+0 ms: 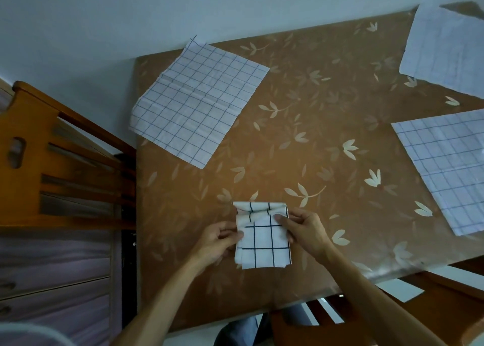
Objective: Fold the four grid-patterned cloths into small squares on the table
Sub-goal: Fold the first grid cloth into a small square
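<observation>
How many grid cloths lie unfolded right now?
3: the left cloth at the far left corner, the far-right cloth at the far right corner, the near-right cloth along the right edge, partly cropped.

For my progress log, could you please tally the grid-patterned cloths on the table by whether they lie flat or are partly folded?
3 flat cloths: far-left cloth, far-right cloth, right-edge cloth
1 partly folded cloth, pinched by the left hand and the right hand
Total: 4
</observation>
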Demonstrator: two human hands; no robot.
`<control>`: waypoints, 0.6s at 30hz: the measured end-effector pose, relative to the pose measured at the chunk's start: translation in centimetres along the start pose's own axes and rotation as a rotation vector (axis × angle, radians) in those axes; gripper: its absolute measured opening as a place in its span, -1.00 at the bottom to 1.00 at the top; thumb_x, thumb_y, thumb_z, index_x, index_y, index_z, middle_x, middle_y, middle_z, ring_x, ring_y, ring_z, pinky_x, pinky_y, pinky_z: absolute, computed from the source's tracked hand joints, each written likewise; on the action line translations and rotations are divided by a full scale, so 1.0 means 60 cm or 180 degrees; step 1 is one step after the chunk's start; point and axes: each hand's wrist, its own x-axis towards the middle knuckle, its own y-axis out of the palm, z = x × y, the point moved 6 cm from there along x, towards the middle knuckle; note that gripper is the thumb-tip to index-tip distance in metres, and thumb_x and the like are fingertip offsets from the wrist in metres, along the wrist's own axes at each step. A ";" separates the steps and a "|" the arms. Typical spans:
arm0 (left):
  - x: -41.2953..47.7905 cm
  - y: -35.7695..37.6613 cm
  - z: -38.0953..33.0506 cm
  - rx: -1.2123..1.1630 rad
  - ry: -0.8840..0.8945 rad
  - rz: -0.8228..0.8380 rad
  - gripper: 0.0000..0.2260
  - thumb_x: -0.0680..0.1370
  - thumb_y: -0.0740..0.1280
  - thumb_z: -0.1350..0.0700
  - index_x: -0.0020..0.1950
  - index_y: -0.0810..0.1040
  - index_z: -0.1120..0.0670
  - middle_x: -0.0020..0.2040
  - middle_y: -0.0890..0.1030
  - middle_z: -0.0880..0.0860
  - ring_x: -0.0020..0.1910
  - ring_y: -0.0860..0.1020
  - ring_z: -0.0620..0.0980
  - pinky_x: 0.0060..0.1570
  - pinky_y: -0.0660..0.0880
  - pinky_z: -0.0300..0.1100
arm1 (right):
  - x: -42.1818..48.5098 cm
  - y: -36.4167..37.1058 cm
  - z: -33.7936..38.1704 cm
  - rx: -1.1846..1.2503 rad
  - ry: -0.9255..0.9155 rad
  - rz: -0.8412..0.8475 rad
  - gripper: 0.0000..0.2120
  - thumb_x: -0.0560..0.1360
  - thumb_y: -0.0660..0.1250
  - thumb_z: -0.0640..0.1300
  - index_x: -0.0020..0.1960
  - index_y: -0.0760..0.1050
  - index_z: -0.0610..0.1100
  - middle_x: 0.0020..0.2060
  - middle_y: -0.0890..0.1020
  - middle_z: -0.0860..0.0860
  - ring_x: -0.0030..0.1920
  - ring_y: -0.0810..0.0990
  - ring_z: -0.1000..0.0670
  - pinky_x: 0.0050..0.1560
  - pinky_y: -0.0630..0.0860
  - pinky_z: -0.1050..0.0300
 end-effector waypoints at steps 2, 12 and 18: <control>0.004 0.000 -0.003 -0.0098 -0.0044 0.0061 -0.78 0.54 0.45 0.09 0.18 0.61 0.07 0.03 0.73 0.07 -0.20 0.71 0.06 -0.34 0.56 -0.07 | 0.004 -0.002 0.002 0.0073 0.0079 0.0050 -0.88 0.56 0.40 -0.18 0.05 0.66 -0.18 -0.25 0.73 -0.13 -0.52 0.48 0.07 -0.45 0.46 0.27; 0.028 -0.009 -0.006 0.0156 -0.0091 -0.0311 -0.90 0.59 0.37 0.16 0.02 0.67 0.00 -0.10 0.73 -0.02 -0.08 0.68 0.01 -0.14 0.61 -0.08 | 0.020 -0.001 0.001 -0.0311 -0.0362 0.0390 -0.71 0.54 0.29 -0.47 -0.08 0.73 -0.20 -0.17 0.74 -0.02 -0.21 0.67 0.06 -0.18 0.59 0.19; 0.036 -0.012 -0.001 0.0278 -0.0093 -0.0324 -0.87 0.63 0.31 0.17 -0.01 0.65 0.04 -0.17 0.71 0.00 -0.26 0.67 -0.09 -0.38 0.53 -0.26 | 0.033 0.003 -0.023 -0.1408 -0.0603 0.0627 -0.63 0.54 0.27 -0.39 -0.08 0.73 0.01 0.04 0.65 0.08 0.00 0.66 0.00 -0.09 0.66 0.12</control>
